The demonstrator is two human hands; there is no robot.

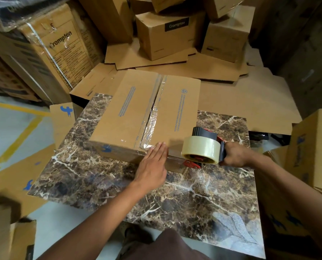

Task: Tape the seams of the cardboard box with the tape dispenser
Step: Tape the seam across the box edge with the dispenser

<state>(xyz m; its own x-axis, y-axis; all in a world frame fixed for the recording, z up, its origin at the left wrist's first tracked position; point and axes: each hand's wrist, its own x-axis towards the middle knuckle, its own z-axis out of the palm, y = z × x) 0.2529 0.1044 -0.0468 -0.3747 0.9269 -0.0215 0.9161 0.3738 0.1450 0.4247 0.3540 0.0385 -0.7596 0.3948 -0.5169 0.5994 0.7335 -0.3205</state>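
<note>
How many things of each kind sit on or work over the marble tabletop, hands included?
cardboard box: 1
tape dispenser: 1
hands: 2 (left hand, right hand)
Total: 4

A cardboard box (137, 117) lies on a marble-patterned table (194, 199), clear tape along its centre seam. The left hand (152, 164) presses flat on its near edge. The right hand (235, 154) grips the tape dispenser (203, 149) just beside that edge.
</note>
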